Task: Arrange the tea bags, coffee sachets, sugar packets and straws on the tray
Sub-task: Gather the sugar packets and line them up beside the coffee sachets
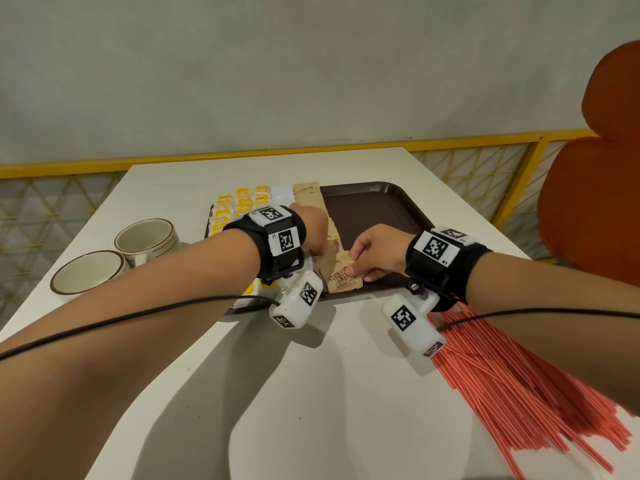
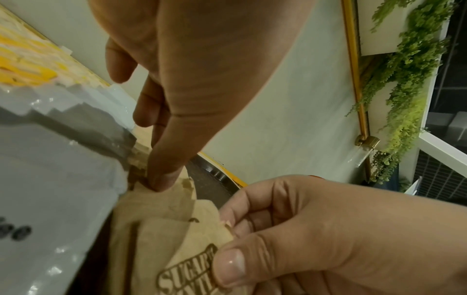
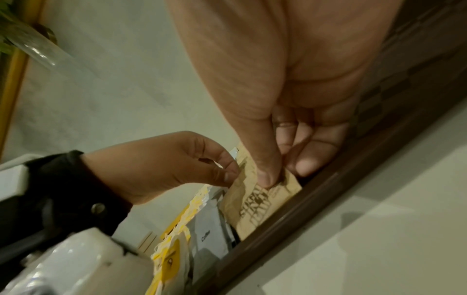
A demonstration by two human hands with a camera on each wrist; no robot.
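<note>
Both hands are working the brown sugar row on the tray (image 1: 374, 202). Right hand (image 1: 375, 251) is pinching the nearest sugar packet (image 1: 343, 277) btwn thumb and curled fingers, thumb pressing right by the printed "SUGAR" lettering, prob. to slide it square with the packets behind it. Left hand (image 1: 313, 230) is reaching down w/ fingers curled, thumb tip pressing the overlapped brown packets a bit farther up the tray; looks like it's pinning the row so nothing shifts, though whether it's really gripping one or just pressing, can't tell for sure.

Sugar packets are lying shingled in a strip running from the tray's far edge to its near rim, the nearest one sitting just inside that rim. Left of them on the tray: white coffee sachets (image 1: 282, 192), then yellow tea bags (image 1: 239, 202), also overlapped in rows. Tray's right half is showing bare, prob. being kept for the straws.

Red straws (image 1: 512, 375) are lying fanned on the table (image 1: 311, 393), off the tray, near its right front corner. Two cups (image 1: 114, 258) are sitting left of the tray.

Straws not yet placed.
</note>
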